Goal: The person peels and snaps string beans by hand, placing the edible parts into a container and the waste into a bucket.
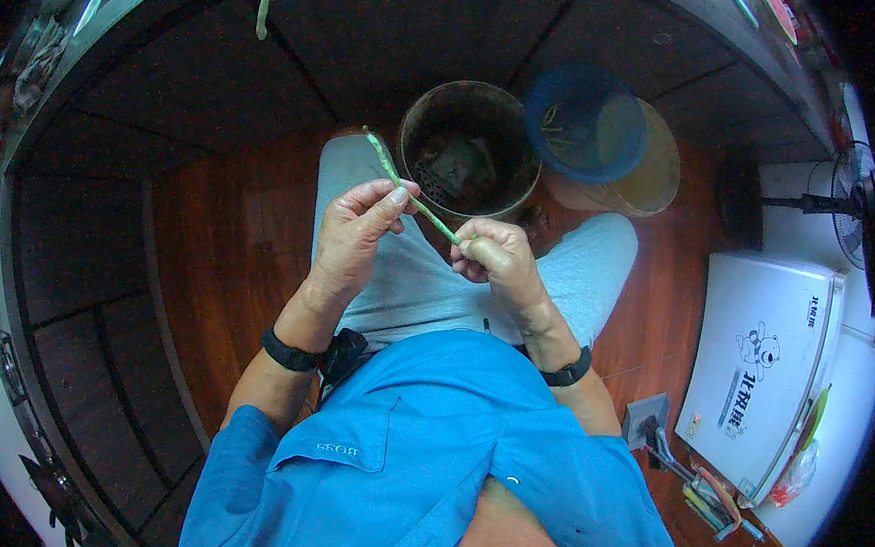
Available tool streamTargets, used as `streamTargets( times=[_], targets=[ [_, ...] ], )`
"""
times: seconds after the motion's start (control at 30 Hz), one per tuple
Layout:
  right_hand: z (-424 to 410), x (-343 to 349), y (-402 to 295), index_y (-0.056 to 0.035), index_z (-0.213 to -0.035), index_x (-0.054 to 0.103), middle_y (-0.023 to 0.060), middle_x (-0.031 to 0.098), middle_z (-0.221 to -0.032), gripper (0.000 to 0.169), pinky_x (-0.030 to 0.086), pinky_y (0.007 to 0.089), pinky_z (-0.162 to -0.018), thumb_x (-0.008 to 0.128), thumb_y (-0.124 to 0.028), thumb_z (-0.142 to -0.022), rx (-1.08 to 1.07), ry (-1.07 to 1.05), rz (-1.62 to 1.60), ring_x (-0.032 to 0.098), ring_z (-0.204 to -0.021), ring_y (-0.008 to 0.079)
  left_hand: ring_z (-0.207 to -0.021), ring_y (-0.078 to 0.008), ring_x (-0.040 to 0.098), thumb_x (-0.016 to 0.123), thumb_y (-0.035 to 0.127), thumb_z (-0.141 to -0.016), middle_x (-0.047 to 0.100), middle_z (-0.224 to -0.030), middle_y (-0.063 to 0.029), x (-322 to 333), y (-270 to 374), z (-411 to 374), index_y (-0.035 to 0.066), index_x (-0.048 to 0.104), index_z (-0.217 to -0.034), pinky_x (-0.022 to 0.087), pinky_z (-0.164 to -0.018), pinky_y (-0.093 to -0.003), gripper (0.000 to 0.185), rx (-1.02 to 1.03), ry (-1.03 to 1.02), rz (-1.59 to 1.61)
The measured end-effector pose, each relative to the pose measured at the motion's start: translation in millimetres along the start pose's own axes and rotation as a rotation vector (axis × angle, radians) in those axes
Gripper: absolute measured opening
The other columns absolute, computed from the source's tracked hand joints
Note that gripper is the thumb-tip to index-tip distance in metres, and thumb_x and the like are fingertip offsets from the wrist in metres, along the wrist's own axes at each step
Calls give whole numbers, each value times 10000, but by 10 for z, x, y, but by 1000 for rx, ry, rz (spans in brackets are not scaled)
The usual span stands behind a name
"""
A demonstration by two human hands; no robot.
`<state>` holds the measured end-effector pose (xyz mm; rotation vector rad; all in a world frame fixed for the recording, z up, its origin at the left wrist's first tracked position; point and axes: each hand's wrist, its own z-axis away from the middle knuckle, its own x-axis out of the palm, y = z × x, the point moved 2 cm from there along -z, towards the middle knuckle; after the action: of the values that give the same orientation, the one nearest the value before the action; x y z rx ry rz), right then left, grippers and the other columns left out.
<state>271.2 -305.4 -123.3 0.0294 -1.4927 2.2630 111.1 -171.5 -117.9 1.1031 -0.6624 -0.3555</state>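
A long green bean pod (429, 212) runs slantwise between my two hands above my lap. My left hand (366, 229) pinches it near its middle between thumb and fingers, and its upper end sticks up past them. Its lower end is in the grip of my right hand (498, 253), whose curled fingers hide the tip. Just beyond my hands stands a round bin (403, 136) with dark contents. To its right, a blue plastic basin (589, 166) holding a few thin pods rests on a pale yellowish bucket (667, 162).
Dark cabinet fronts (192, 70) curve around ahead and to the left. At the right are a small white refrigerator (766, 359), an electric fan (846, 203) and a dustpan (645, 415) on the wooden floor (217, 234). Another long green pod (264, 13) hangs at the top edge.
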Motion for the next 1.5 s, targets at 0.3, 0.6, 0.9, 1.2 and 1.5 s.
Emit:
streamTargets(
  times=[0.3,0.6,0.9,1.2,1.5],
  targets=[
    [-143,-206,274,-47,-821,636,42,615,-718,117,363,207,-480,546,-112,-856,83,306,-368,514,-569,83,-882,-102,608,652,207,-968,698,-1000,-45,163,-147,14,39,704,-1117,473,-751,-255,230,29,-53,-8],
    [-112,-356,279,-45,-945,614,52,608,-831,93,393,218,-524,554,-112,-968,121,57,-704,514,-655,79,-822,-94,599,593,234,-1006,662,-955,-3,123,64,-26,54,650,-1134,446,-670,-214,228,-126,-41,280],
    [-22,-95,-17,-64,-1020,657,17,663,-835,153,413,190,-549,592,-189,-962,113,-158,-375,555,-669,59,-792,-72,600,631,244,-990,665,-924,-17,239,-57,6,47,667,-1109,420,-579,-187,233,-289,-185,455],
    [38,11,-159,-45,-1045,658,29,693,-852,189,409,192,-578,590,-180,-932,97,-189,-360,573,-690,60,-777,-72,603,621,256,-993,663,-918,-17,261,-34,35,63,648,-1097,422,-578,-199,221,-283,-169,382],
    [-38,49,-189,-62,-981,659,23,685,-829,115,404,186,-565,603,-123,-901,151,-187,-310,597,-694,61,-788,-94,613,626,245,-988,667,-907,-22,183,-53,4,65,648,-1104,438,-603,-217,215,-280,-153,395]
  ],
)
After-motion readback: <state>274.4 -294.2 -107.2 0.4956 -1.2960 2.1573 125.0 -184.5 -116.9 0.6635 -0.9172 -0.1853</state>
